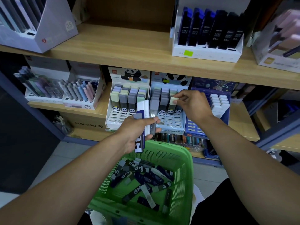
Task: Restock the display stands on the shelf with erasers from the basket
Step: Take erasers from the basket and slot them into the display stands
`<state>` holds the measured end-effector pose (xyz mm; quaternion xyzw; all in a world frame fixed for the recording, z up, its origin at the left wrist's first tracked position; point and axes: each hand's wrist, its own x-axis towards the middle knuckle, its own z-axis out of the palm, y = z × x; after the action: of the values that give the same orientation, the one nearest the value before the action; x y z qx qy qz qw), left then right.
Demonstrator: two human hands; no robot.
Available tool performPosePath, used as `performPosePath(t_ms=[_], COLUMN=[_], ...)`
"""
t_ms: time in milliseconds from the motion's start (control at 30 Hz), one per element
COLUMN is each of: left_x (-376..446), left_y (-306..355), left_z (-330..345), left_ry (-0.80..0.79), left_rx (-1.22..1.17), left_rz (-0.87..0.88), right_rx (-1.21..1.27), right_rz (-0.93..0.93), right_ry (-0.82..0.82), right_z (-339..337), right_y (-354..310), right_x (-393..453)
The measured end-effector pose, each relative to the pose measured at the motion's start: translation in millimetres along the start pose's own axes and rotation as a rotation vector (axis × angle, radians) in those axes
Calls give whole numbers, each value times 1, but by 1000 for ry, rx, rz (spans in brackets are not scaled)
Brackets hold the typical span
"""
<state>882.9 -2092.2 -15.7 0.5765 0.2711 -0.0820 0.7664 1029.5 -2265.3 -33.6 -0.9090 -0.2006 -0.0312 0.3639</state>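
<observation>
My left hand [138, 132] grips a bundle of several long erasers [142, 120], white, blue and grey with panda sleeves, above the green basket [186, 161]. My right hand [191, 104] pinches the top of a pale green eraser [172, 101] standing in the right panda display stand [168, 122] on the middle shelf. The left panda display stand [113, 117] beside it holds rows of pastel and grey erasers. More erasers [142, 177] lie loose in the bottom of the basket.
A blue display stand [193, 127] with white erasers is right of the panda stands. Pen stands [78, 101] sit to the left. The upper shelf [129, 52] carries boxes of lead refills [207, 51]. A cardboard box [87, 124] sits below.
</observation>
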Motion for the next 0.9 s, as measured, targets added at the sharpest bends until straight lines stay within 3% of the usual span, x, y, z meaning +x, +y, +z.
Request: performPosePath(t_ms=[233,367,533,700,900], left_x=[-4,-5,-5,-7,-12], left_y=[0,2,1,1,6], left_z=[1,0,4,7,10], left_ry=[-3,-9,-29,-36,-112], left_rx=[11,5,32,22,21], left_rz=[-10,-9,-8,-23,-64], right_rx=[-96,-22,533,614,763], right_rz=[25,19,155,243,212], right_ry=[19,156,-177,-390,-519], right_z=[5,-7,-2,1,-10], right_y=[0,-20,-52,-49,-40], right_x=[-5,-12,-37,-40,-35])
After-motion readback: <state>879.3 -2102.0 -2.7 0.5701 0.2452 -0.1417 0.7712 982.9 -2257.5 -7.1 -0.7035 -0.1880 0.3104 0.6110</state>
